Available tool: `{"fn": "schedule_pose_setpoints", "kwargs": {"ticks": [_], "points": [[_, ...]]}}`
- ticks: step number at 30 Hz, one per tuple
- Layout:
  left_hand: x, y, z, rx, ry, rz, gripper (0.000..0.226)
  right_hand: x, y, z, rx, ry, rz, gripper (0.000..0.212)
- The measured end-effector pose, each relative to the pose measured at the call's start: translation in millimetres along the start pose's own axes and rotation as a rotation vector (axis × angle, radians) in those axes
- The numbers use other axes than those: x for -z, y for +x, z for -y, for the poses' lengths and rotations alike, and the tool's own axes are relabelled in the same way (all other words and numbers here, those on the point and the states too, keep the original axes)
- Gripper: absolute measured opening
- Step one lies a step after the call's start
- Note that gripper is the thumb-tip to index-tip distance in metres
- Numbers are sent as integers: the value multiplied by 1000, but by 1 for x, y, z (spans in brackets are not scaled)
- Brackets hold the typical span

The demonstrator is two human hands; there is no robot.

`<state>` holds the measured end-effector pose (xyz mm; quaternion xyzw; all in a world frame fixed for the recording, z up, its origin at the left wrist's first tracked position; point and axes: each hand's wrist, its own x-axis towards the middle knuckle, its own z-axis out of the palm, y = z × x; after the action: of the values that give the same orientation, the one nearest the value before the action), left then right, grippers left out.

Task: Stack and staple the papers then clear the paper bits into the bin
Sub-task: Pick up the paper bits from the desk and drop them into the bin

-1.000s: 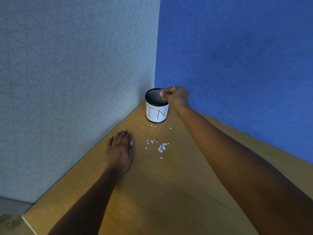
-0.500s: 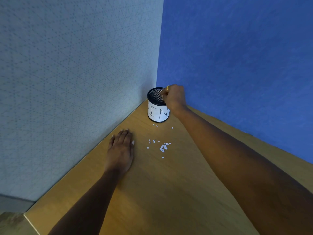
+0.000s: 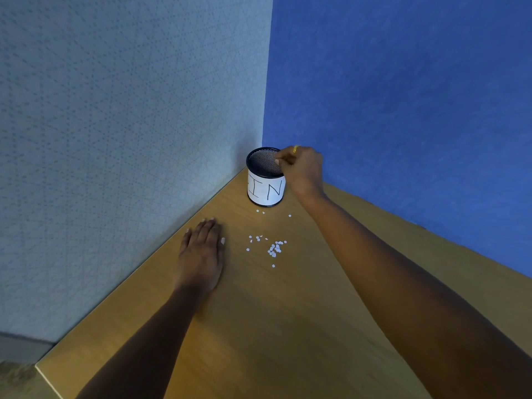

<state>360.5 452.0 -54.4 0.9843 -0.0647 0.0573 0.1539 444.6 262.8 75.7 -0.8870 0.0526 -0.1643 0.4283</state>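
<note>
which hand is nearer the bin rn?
Right. The right hand is at the rim of the bin, fingers curled over the opening; the left hand lies flat on the desk, apart from it.

One wide-angle view, worn on the head, looks forward and down across the wooden desk (image 3: 288, 326) into its far corner, where a grey partition (image 3: 115, 139) meets a blue partition (image 3: 403, 96). The left forearm (image 3: 138, 341) and right forearm (image 3: 417, 298) enter from the bottom edge, large and close to the lens; the corner lies farther off.
</note>
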Motion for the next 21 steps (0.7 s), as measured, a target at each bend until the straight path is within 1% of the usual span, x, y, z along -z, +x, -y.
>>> {"fn": "schedule_pose_setpoints", "kwargs": {"ticks": [2,4,6,8,11,14,17,21], "points": [[0,0,0,-2,-7,2,73,5,-20,-4,-11,45,1,17],[1,0,0,-2,-16,6,74,6,-44,-14,-30,53,44,16],[2,0,-1,1,-23,10,68,2,-69,-31,-45,26,94,17],[2,0,-1,6,-27,17,61,-1,-91,-51,-54,-44,144,22],[3,-1,-1,10,-28,24,60,-6,-115,-68,-55,-190,258,30],[3,0,-2,10,-32,29,61,-13,-133,-72,-38,-273,355,34],[2,0,-2,10,-33,32,61,-17,-142,-73,-41,-251,393,38],[1,0,-2,10,-38,21,61,-23,-140,-67,13,-286,403,40]]}}
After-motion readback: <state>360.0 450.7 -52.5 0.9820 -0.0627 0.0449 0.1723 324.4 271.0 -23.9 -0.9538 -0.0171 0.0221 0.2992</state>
